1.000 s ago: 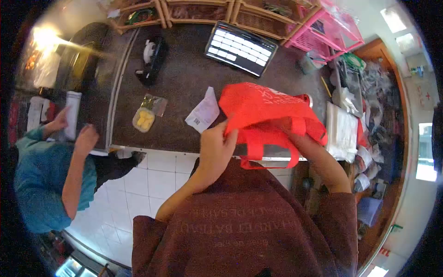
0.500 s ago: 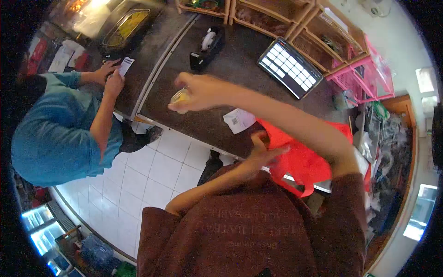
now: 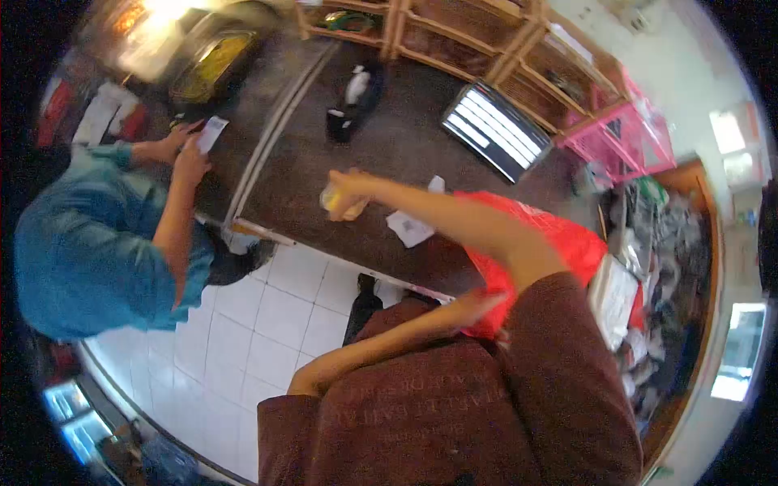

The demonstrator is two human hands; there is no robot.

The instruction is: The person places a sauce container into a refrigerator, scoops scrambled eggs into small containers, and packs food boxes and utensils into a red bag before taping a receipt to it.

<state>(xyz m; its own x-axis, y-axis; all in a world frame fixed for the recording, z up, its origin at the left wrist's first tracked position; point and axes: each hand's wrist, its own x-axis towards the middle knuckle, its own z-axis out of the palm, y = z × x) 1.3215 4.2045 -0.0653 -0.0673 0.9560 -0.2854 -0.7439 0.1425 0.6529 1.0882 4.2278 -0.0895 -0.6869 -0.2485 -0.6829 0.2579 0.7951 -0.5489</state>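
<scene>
My right hand (image 3: 350,194) is closed around a small clear container with something yellow in it (image 3: 329,198), held above the dark counter. At the near side of a red bag (image 3: 531,235), my left hand (image 3: 482,309) touches or overlaps the bag's edge. Motion blurs its fingers, so their grip does not show. A white printed slip (image 3: 410,229) lies on the counter between my right hand and the bag.
A co-worker in a teal shirt (image 3: 105,251) stands at left, holding a white slip (image 3: 212,134). On the counter (image 3: 284,182) are a black device (image 3: 354,97) and a lit tablet (image 3: 496,132). Wooden racks (image 3: 454,40) and a pink basket (image 3: 620,138) stand behind.
My right hand, still holding the container, has moved right and slightly down, nearer the bag. My left hand has shifted lower along the red bag, whose shape has changed.
</scene>
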